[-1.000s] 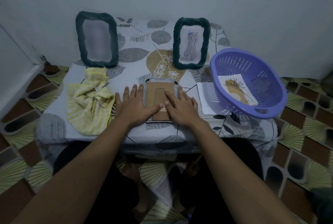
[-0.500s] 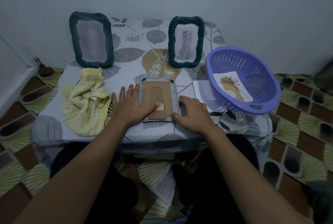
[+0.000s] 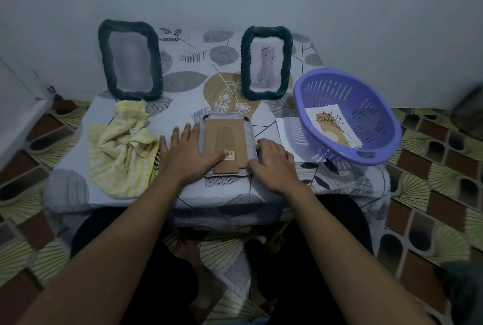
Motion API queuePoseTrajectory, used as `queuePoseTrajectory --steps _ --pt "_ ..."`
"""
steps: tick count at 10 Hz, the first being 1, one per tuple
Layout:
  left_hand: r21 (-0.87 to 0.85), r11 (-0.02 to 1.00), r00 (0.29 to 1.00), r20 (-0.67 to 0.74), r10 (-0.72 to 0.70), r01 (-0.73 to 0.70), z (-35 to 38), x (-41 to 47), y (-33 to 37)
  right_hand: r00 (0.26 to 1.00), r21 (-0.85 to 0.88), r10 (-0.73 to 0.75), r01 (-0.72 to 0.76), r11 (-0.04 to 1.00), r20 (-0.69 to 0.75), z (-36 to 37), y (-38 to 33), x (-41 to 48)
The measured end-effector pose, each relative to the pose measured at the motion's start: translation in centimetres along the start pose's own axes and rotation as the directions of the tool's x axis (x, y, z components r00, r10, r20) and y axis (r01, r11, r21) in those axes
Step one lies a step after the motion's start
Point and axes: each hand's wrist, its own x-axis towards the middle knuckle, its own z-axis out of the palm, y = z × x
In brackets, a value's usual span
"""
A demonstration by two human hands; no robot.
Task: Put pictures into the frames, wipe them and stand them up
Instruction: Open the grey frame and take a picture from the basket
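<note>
Seating the cardboard back into the face-down frame.

My left hand lies flat, fingers spread and gripping nothing, thumb pinning the brown backing board of the face-down frame at the table's near middle. My right hand curls loosely at the frame's right near corner, clasping nothing. I judge it best to press evenly so the back seats flush before lifting.

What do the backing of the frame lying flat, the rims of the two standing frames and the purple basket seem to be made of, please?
Backing board: matte brown cardboard or fibreboard, going by its flat colour and barcode sticker. Standing frames: dark green rims with a twisted, rope-like texture, perhaps woven rattan or moulded resin; unclear. Basket: smooth moulded plastic, judging by its uniform slots and handle hole.
</note>
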Motion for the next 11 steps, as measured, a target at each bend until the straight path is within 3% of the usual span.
queuePoseTrajectory --steps 4,7,11 --pt "-0.01 1.0 1.0 0.0 -0.004 0.004 -0.1 -0.1 0.1 0.997 0.052 0.077 -0.077 0.996 0.01 0.1 -0.8 0.0" --pt "-0.106 0.989 0.962 -0.264 0.076 -0.107 -0.1 -1.1 0.5 0.994 0.166 0.107 -0.112 0.98 0.035 -0.4 -1.5 0.1" --pt "-0.107 0.994 0.988 -0.157 0.008 -0.025 0.9 -0.6 4.1 0.97 0.154 0.244 -0.241 0.958 -0.002 -1.2 -0.9 0.0"
